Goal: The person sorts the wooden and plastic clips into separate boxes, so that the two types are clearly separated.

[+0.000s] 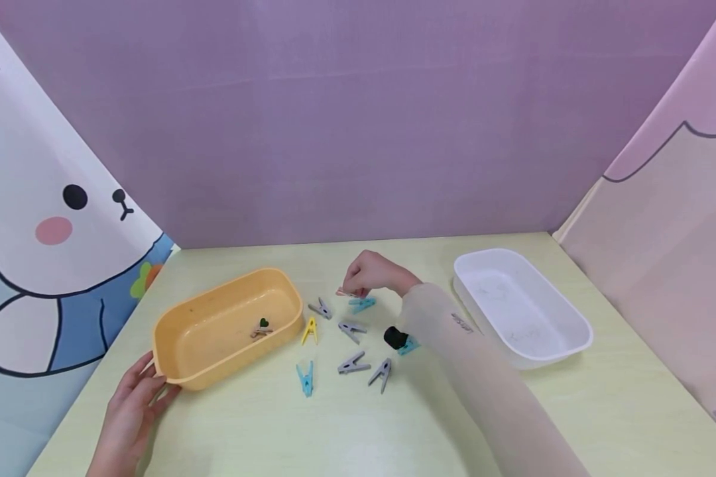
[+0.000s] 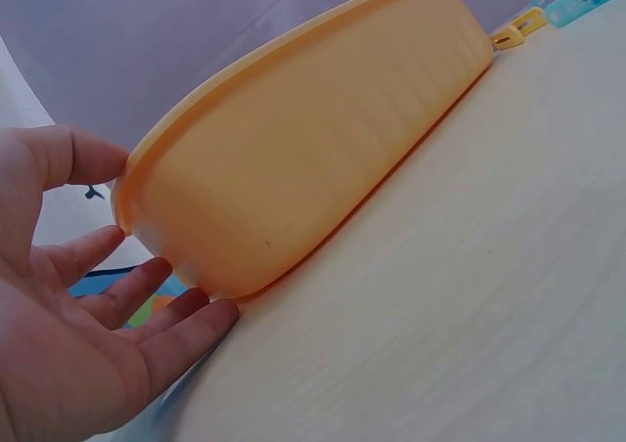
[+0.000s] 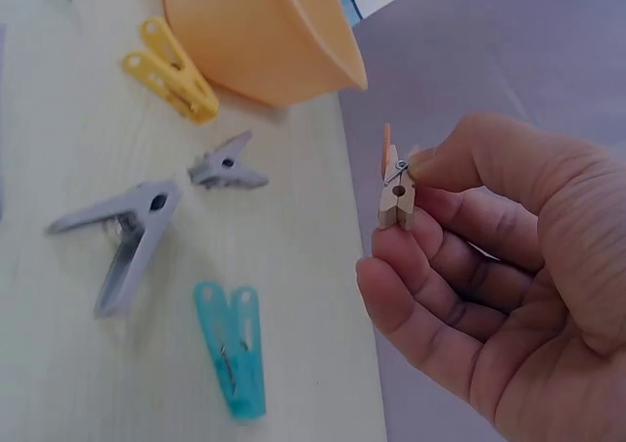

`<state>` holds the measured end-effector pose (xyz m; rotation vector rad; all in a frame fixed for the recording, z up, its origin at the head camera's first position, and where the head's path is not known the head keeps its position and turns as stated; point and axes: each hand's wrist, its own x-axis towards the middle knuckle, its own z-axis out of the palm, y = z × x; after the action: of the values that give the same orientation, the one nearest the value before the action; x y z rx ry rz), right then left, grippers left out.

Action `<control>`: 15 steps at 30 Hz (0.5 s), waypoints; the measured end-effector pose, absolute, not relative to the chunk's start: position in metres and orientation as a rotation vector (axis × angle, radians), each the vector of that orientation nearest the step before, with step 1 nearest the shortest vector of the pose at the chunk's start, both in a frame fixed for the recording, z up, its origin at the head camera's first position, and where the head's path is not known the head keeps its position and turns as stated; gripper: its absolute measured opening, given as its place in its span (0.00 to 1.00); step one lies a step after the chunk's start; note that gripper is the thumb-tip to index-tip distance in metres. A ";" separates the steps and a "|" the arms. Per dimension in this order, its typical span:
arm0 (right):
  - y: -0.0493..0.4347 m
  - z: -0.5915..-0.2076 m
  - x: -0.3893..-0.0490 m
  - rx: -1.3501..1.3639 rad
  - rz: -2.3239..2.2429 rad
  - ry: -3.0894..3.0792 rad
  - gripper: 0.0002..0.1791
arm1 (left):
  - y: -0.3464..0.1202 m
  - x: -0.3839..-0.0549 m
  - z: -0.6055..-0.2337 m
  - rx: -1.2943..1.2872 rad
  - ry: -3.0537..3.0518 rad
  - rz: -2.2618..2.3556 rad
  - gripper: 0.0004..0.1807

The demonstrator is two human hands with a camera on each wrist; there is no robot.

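Observation:
My right hand (image 1: pixel 371 273) pinches a small wooden clothespin (image 3: pixel 398 196) with an orange-pink piece on one side. It is above the table, over a blue clothespin (image 1: pixel 362 304). My left hand (image 1: pixel 130 405) touches the near-left corner of a yellow-orange basin (image 1: pixel 238 361). In the left wrist view its thumb lies at the rim and its fingers are spread against the outer wall. Inside the basin lies a wooden clothespin (image 1: pixel 260 331) beside a small dark green heart-shaped piece (image 1: pixel 264 322). Grey clothespins (image 1: pixel 352 364) and a yellow clothespin (image 1: pixel 310 330) are scattered right of the basin.
A white basin (image 1: pixel 531 348) stands on the right side of the table. Another blue clothespin (image 1: pixel 306 379) lies near the front. Beside the right sleeve is a black object (image 1: pixel 396 338), next to a partly hidden blue clothespin (image 1: pixel 409 346). A purple backdrop (image 1: pixel 358 132) rises behind the table.

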<state>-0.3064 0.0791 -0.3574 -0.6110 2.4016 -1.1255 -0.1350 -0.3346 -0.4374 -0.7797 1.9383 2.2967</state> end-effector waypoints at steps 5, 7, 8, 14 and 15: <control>0.063 -0.350 -0.308 -0.631 -1.167 2.382 0.09 | -0.335 -0.137 -0.437 -0.792 1.936 2.281 0.36; 0.056 -0.348 -0.309 -0.638 -1.173 2.386 0.09 | -0.334 -0.137 -0.438 -0.794 1.933 2.276 0.36; 0.053 -0.347 -0.309 -0.638 -1.179 2.384 0.09 | -0.334 -0.137 -0.438 -0.795 1.931 2.274 0.36; 0.033 -0.342 -0.310 -0.608 -1.217 2.371 0.09 | -0.333 -0.139 -0.438 -0.797 1.933 2.263 0.36; 0.029 -0.342 -0.310 -0.600 -1.223 2.365 0.09 | -0.332 -0.139 -0.438 -0.799 1.932 2.261 0.36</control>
<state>-0.3096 0.0288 -0.3419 -0.6004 2.3653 -1.2234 -0.1391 -0.3324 -0.4382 -0.7992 1.9317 2.2613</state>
